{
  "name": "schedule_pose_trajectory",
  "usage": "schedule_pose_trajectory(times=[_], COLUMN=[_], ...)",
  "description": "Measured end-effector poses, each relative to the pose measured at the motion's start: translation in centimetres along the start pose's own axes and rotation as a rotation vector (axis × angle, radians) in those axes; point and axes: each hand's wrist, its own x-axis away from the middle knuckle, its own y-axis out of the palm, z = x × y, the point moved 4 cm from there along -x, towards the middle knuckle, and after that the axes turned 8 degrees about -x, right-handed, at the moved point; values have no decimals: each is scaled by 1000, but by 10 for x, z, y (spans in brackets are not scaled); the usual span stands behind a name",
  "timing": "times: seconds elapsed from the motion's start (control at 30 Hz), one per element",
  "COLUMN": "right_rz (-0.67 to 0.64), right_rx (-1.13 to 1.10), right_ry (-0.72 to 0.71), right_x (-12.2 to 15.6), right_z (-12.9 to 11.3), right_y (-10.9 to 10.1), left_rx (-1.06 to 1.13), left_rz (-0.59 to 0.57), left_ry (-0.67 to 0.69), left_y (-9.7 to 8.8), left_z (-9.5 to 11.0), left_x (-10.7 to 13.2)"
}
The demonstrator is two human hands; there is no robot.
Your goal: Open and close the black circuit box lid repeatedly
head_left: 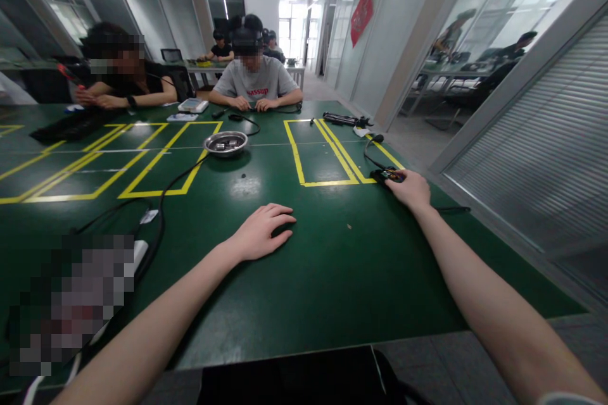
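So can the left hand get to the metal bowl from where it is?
Probably yes: the left hand lies flat on the table, and only bare green surface and a black cable lie between it and the bowl.

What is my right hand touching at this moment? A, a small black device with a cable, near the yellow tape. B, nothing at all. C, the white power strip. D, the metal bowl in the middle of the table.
A: the right hand rests on a small black device with a cable, beside the yellow tape, while the metal bowl sits far off and the left hand lies flat on the table.
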Motion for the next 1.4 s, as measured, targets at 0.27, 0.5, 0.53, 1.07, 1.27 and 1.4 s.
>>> schedule_pose_trajectory(times=[0.27,0.5,0.53,1.07,1.27,1.4], right_rz=[-476,-1023,-1028,-778,-730,-750], right_rx=[-196,-594,-611,-529,-293,-294], right_ry=[-394,-959,-966,-895,-893,-970], right_x=[77,189,193,147,128,135], right_z=[-85,-161,-163,-145,-131,-133], right_y=[22,13,11,9,15,22], left_rx=[17,43,43,-80,-101,-90], left_rz=[15,166,118,18,6,19], left_ry=[-14,110,144,5,-18,-41], left_y=[0,-19,-18,-13,-11,-6], left_z=[-1,22,27,9,4,0], left_x=[0,-1,-1,-1,-1,0])
